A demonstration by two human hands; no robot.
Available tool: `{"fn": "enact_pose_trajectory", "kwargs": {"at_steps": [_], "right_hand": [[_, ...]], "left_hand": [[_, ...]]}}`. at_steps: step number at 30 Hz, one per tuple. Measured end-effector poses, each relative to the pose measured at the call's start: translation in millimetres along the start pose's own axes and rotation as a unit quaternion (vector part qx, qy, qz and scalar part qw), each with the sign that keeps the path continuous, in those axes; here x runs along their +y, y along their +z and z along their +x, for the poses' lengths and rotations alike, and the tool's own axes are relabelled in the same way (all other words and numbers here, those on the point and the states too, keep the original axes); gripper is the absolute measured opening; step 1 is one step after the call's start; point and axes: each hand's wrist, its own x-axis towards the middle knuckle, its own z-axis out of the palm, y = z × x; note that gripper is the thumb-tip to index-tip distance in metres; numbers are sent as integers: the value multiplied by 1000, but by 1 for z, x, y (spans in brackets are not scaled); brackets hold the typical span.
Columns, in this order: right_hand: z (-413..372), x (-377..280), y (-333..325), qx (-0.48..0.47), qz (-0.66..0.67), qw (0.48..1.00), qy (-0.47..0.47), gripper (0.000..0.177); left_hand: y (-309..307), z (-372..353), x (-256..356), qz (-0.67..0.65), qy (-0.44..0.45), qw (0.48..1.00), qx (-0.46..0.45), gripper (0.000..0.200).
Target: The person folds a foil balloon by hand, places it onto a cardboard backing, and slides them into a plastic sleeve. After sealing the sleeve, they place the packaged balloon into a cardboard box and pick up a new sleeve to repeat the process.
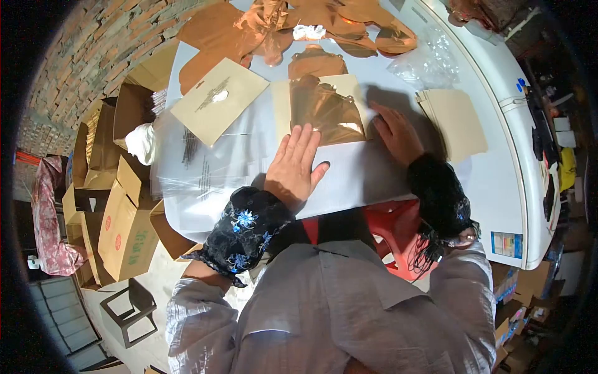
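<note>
A thin, shiny brown folded piece [324, 106] lies over a beige card [282, 103] in front of me. My left hand [296, 165] is flat, fingers stretched out, with its fingertips at the lower left of the brown piece. To the right of the card, my right hand [398, 134] rests near the white tabletop, its fingers extended and nothing in them. Just beyond the card is another brown piece [316, 62] with a scalloped edge. A printed beige card [219, 100] lies to the left, partly over clear plastic bags [212, 165].
More brown pieces [230, 34] are heaped at the table's far side. A stack of beige cards [455, 124] sits right, below crumpled clear plastic [430, 62]. Cardboard boxes [128, 227] stand on the left, with a dark stool [129, 311] on the floor. A red chair [398, 237] is beneath the table.
</note>
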Motion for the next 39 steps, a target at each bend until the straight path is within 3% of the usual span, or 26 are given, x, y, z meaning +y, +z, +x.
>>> {"fn": "enact_pose_trajectory", "kwargs": {"at_steps": [5, 11, 14, 20, 23, 26, 29, 31, 32, 34, 35, 38, 39], "right_hand": [[44, -10, 19, 48, 112, 984, 128, 38], [74, 53, 66, 76, 243, 950, 179, 33], [78, 47, 52, -15, 298, 939, 172, 25], [80, 31, 22, 152, 368, 876, 272, 19], [76, 42, 1, 308, 529, 752, 243, 19], [72, 30, -27, 280, 551, 728, 296, 21], [48, -4, -34, 156, 628, 720, 251, 26], [37, 43, 11, 88, 443, 879, 152, 30], [27, -2, 15, 104, 266, 945, 159, 33], [23, -15, 37, 102, 271, 928, 235, 33], [21, -16, 44, 100, 273, 917, 272, 34], [20, -17, 51, 159, 86, 969, 167, 38], [19, -28, 46, 134, -2, 979, 154, 35]], "left_hand": [[0, -1, 0, 5, 6, 1000, 15, 67], [4, -2, -1, 11, 4, 1000, 21, 67], [4, -2, -1, 15, 8, 1000, 24, 67], [5, -3, -1, 23, 0, 1000, 18, 67], [5, -2, -1, 24, -4, 1000, 18, 67], [4, -2, 0, 25, -4, 1000, 16, 66], [8, -3, -2, 26, -2, 999, 29, 65], [9, -2, -2, 32, 10, 997, 66, 62], [3, -1, 1, 1, -8, 999, 34, 59], [-16, 3, 6, -62, -40, 997, -30, 52], [-14, 4, 5, -72, -23, 997, 3, 49], [-6, 3, 3, -84, 13, 993, 78, 40], [-7, 3, 3, -76, 16, 993, 83, 40]]}}
